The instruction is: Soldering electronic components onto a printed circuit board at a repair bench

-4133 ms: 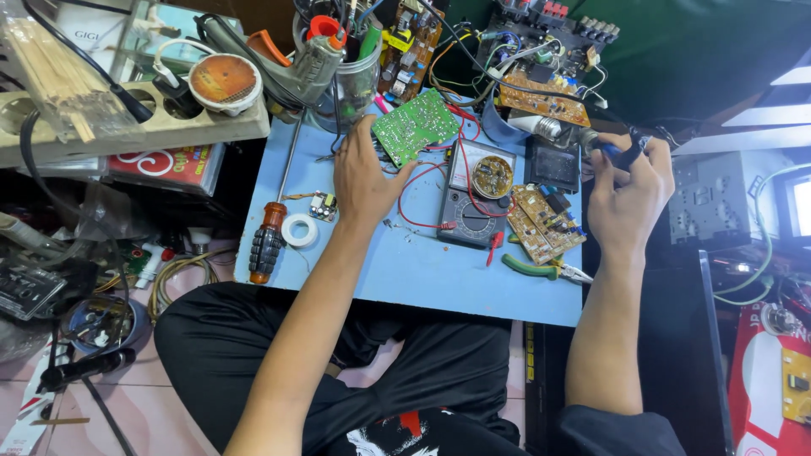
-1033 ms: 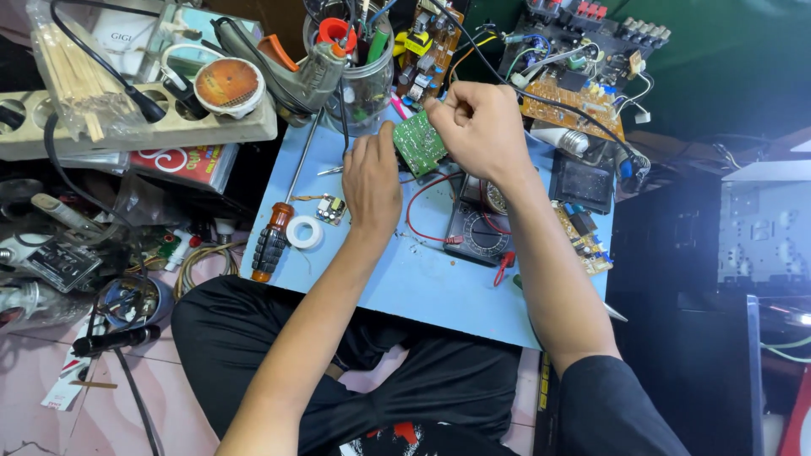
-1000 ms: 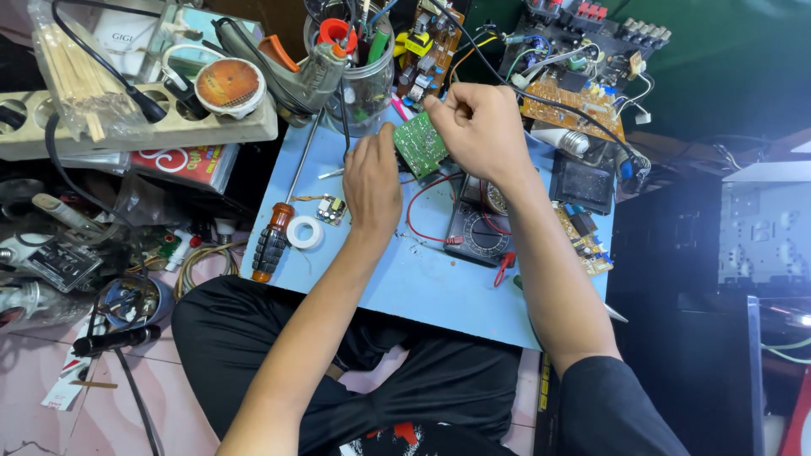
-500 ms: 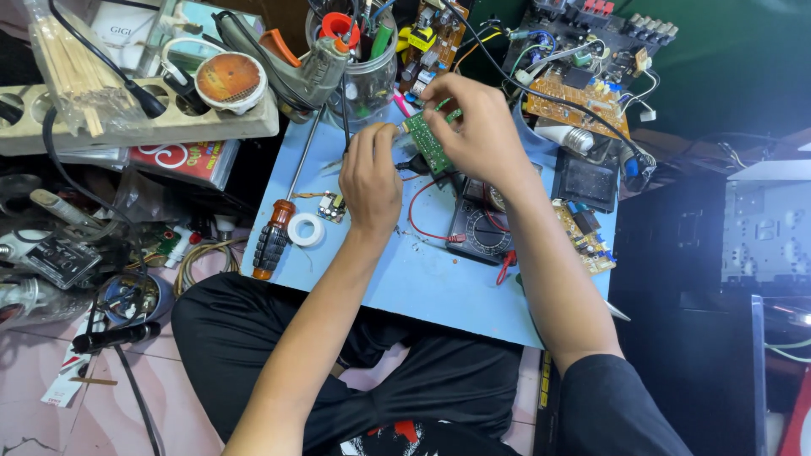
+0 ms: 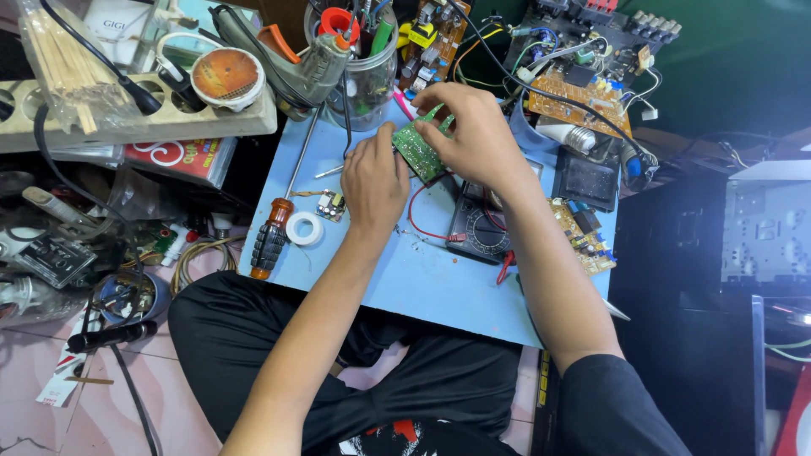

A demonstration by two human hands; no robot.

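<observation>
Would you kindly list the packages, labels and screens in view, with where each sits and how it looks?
Red box: flat, red with white swirls, under the wooden rack, left.
White box: top left corner, pale with dark print.
Meter: black, round dial, under the right hand.
Round tin: orange-brown lid, on the rack.

This is a small electronics repair workshop, set up low on a tiled floor (image 5: 34,405). A person sits cross-legged at a light blue bench (image 5: 422,287) crowded with bare circuit boards (image 5: 583,93), tangled wires and a black multimeter (image 5: 481,232) with red leads. A clear jar (image 5: 355,59) stuffed with hand tools stands at the back beside a glue gun (image 5: 312,67). A screwdriver (image 5: 270,241) with an orange and black grip, a roll of white tape (image 5: 303,229) and a power strip (image 5: 127,118) add to the clutter.
</observation>
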